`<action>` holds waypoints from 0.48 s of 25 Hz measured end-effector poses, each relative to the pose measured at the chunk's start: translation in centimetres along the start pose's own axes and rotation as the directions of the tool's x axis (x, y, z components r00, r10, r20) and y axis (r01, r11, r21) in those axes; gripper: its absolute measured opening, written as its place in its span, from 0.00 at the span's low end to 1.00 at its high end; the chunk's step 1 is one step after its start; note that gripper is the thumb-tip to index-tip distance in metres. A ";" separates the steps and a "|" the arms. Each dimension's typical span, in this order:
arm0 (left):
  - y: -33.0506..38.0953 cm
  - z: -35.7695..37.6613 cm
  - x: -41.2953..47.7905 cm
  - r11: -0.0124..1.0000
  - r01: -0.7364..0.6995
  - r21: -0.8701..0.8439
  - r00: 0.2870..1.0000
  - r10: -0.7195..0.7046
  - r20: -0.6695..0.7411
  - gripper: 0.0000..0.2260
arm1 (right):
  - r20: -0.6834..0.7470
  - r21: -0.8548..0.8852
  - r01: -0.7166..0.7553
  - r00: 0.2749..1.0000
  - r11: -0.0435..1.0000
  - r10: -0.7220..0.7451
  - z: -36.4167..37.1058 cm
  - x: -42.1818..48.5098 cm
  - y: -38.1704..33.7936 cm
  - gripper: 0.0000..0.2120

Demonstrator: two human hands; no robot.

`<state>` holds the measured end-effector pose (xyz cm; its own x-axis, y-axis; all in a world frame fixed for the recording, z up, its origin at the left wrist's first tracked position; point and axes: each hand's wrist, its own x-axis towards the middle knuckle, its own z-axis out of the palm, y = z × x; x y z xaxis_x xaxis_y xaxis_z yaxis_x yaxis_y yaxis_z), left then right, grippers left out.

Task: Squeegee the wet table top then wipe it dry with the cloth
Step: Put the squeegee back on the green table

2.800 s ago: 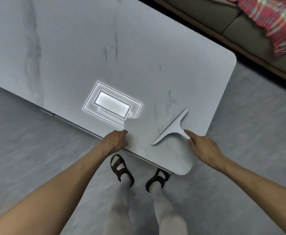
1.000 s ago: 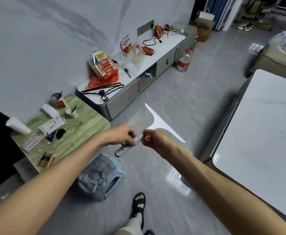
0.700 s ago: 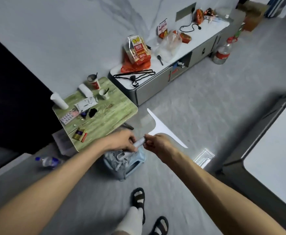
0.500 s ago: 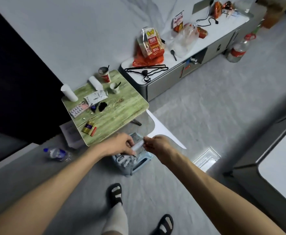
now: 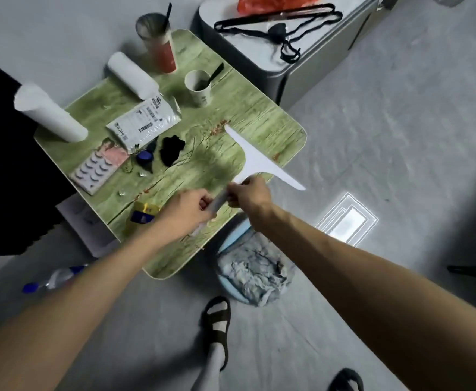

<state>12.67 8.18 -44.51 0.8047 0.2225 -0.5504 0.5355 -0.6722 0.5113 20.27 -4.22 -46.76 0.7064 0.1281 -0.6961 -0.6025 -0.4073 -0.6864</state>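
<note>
At the far left a white roll (image 5: 49, 112) lies on the corner of the green wood-grain tabletop (image 5: 262, 114), with a second white roll (image 5: 132, 75), a printed white packet (image 5: 144, 122), a tray of false lashes (image 5: 97, 172) and a black scrap (image 5: 171, 149) spread across its left half, and a red cup (image 5: 157, 42) and a small paper cup (image 5: 198, 87) toward its back edge. The left hand (image 5: 184, 211) is clenched around the lower end of the squeegee (image 5: 255, 158) handle, above the near edge of the tabletop just beside a blue and yellow box (image 5: 143, 214). The right hand (image 5: 249, 194) pinches the same handle further up, close against the left hand. The squeegee is held in the air over the tabletop's right corner; its handle runs from the hands up and to the right, and its long blade axis crosses that, slanting from upper left over the tabletop to lower right past the tabletop's edge, above the floor (image 5: 400, 108). The right half of the tabletop under the blade is bare. Below the near corner sits a blue basin (image 5: 232, 286) holding a crumpled grey cloth (image 5: 256, 270), touching neither hand. To the right the grey floor lies open, with a bright light reflection (image 5: 347, 220) on it; a grey cabinet (image 5: 301, 66) stands just behind the tabletop.
</note>
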 end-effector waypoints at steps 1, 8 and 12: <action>-1.8 0.0 2.4 1.000 0.002 0.006 1.000 -0.002 -0.020 0.08 | -0.011 -0.009 0.008 1.000 1.000 -0.008 2.1 2.5 0.1 0.12; -9.7 1.8 10.6 0.989 0.042 0.143 0.994 -0.027 -0.110 0.13 | -0.080 -0.153 0.029 0.996 0.988 -0.042 10.5 12.4 3.0 0.11; -9.0 1.6 10.2 0.984 0.030 0.173 0.994 -0.011 -0.112 0.15 | 0.039 -0.007 0.032 0.999 0.999 -0.031 8.5 10.7 2.8 0.11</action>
<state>15.60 15.33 -55.78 0.8225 0.3076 -0.4784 0.5071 -0.7774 0.3722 22.95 3.68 -57.91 0.7100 0.1759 -0.6819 -0.5774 -0.4089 -0.7067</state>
